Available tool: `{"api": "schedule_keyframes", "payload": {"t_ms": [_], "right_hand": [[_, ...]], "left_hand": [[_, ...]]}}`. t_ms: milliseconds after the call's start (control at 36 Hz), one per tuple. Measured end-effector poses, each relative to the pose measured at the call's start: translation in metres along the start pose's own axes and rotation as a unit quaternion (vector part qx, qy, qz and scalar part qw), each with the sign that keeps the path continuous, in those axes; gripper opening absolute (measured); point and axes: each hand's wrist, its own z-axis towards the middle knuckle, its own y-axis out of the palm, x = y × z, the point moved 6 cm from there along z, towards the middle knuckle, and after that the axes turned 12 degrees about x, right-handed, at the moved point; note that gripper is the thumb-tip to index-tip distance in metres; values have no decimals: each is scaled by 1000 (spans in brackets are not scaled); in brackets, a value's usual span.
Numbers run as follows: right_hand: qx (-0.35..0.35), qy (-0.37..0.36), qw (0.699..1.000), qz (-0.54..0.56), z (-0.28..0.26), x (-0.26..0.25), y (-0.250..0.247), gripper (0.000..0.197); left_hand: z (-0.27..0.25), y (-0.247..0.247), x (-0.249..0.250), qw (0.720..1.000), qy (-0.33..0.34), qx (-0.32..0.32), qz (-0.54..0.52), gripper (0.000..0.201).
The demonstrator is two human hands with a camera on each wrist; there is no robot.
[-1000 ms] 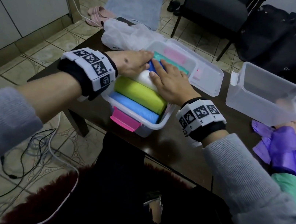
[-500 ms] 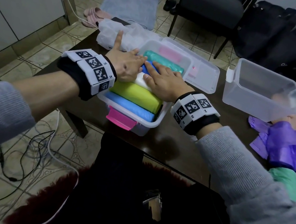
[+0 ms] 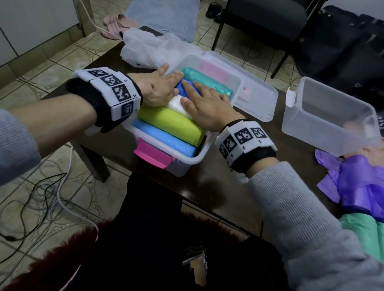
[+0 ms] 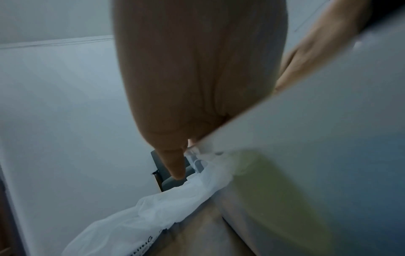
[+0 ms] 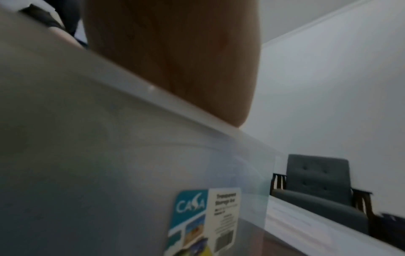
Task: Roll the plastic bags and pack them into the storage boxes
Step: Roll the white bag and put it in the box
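Fig.: dark blue roll [image 3: 186, 90] lay at frame centre of the head view, inside the near storage box [image 3: 185, 160], w/ teal roll [image 3: 208, 81] beyond it and white roll [image 3: 176, 103], lime roll [image 3: 170, 123] and light blue roll [image 3: 164, 138] stacked toward the pink latch [image 3: 153, 155] below. Left hand [image 3: 156, 87] and right hand [image 3: 207, 109] lay flat on the rolls from either side, fingers straight and fairly close together, holding nothing, tips meeting over the dark blue roll. Wrist views showed only palm and box wall; finger detail there cannot be told.

Step in hand, as judged: seating the dark blue roll into the row. Done well, pressure would go straight down w/ flat fingers, spread evenly across both ends so the roll does not unwind or ride up, and neighbours would be nudged apart rather than crushed. Rolls looked soft and springy; likely to rebound if released too fast.

Outward: box lid [image 3: 255, 97] lay open behind; empty second storage box [image 3: 331, 138] sat tilted at right of frame; loose white bag [image 3: 148, 49] upper left of box; purple bags [image 3: 368, 191] and green bags [image 3: 376, 237] at lower right, unrolled, on the dark table [image 3: 216, 191].
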Motion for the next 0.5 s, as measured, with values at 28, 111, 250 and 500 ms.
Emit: {"api": "schedule_keyframes", "payload": {"t_ms": [28, 111, 250, 500], "right_hand": [[6, 0, 1000, 7, 0, 0, 0, 55], [56, 3, 997, 57, -5, 0, -6, 57], [194, 53, 950, 239, -41, 18, -21, 54], [267, 215, 921, 186, -141, 128, -11, 49]], "left_hand": [[0, 0, 0, 1000, 3, 5, -5, 55], [-1, -2, 1, 1000, 4, 24, -18, 55], [-8, -26, 4, 998, -21, 51, -25, 61], [-66, -79, 125, 985, 90, 140, -54, 64]]}}
